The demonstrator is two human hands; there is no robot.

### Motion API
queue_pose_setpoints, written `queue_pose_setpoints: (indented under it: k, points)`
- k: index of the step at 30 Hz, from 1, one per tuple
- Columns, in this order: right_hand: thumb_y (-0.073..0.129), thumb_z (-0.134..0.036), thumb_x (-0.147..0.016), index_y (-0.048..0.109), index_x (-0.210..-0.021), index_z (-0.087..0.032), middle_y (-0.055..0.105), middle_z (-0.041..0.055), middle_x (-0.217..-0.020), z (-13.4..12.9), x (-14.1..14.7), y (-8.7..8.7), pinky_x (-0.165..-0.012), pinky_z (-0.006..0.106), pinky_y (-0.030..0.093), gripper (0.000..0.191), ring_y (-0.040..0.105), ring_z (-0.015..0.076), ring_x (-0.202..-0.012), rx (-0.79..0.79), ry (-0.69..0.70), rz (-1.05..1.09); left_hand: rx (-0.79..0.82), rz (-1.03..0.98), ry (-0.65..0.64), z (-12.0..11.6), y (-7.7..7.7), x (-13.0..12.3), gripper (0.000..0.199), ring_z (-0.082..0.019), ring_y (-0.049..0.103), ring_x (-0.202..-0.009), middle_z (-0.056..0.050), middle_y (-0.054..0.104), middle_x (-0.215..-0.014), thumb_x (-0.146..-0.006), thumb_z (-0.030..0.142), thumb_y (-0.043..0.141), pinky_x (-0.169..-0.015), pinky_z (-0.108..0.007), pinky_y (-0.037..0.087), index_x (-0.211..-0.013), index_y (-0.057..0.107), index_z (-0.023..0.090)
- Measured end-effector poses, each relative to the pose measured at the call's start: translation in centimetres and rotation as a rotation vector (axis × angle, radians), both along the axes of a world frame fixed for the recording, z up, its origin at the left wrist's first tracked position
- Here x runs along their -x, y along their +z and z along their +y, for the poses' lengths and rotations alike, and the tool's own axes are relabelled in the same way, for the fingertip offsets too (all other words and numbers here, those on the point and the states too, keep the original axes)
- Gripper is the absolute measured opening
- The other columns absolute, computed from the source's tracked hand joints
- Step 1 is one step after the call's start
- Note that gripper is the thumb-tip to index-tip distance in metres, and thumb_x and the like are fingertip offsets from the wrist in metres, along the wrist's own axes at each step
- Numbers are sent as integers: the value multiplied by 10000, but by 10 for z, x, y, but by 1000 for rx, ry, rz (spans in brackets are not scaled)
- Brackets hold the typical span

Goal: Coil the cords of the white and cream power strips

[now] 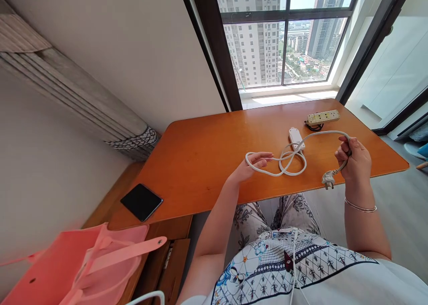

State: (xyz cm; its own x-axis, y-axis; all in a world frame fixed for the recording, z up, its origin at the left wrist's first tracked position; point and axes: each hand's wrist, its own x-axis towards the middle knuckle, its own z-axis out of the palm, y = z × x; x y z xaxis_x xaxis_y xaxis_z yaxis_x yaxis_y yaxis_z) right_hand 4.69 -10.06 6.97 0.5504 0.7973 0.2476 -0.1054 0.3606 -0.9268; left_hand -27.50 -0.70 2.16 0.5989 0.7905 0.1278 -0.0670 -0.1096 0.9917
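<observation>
My right hand is closed around a white power cord near its end, and the three-pin plug hangs just below the fist, by the table's front edge. Over the tabletop, my left hand has its fingers stretched out against a bend of the same cord. Loose, crossing loops of cord lie between the two hands. At the far side of these loops rests a white power strip, partly covered by the cord.
A cream power strip with a bundled black cord sits at the back right of the brown table. Far left lies a black tablet. A pink bag stands at the lower left, and a window is behind the table.
</observation>
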Motion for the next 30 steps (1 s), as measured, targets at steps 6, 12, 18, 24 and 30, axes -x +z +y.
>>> queue_pose_setpoints:
  k: [6,12,18,24,30]
  points:
    - [732,-449,-869,678,-933,-235,427,-52,-712,7,21,2,-492,183,441,230,367,54,-515,-151,188,332,41,-98,317,-3,1,1,525,-162,686,-698,-53,730,-762,-685,657,796,-705,-300,560,-851,717,166]
    - [701,-493,-875,724,-983,-315,607,12,-839,0,88,-10,-759,342,543,209,583,166,-778,-162,423,-50,-111,-109,53,-44,16,-30,507,-222,699,-986,-108,738,-1052,-783,603,756,-890,-353,553,-1077,696,194]
    - [618,-349,-935,772,-1067,-342,709,55,-980,-1,89,-7,-1029,488,460,203,617,260,-1062,-270,230,-890,-22,-77,-86,-71,28,-40,431,-123,561,-609,14,572,-682,-882,583,653,-649,-292,521,-1034,648,180]
    - [502,-179,-893,719,-1211,-222,659,132,-1311,59,19,-40,-1116,538,420,387,550,317,-1275,10,68,-1234,78,-125,175,-57,54,12,464,-63,250,-407,113,282,-505,-826,634,687,-467,-231,384,-960,638,192]
    - [538,-182,-886,731,-1189,-231,579,110,-1478,98,11,-74,-1183,651,266,363,386,364,-1457,151,368,-1729,35,-241,486,-39,82,41,469,-62,225,-358,110,262,-443,-809,641,710,-423,-228,333,-759,597,188]
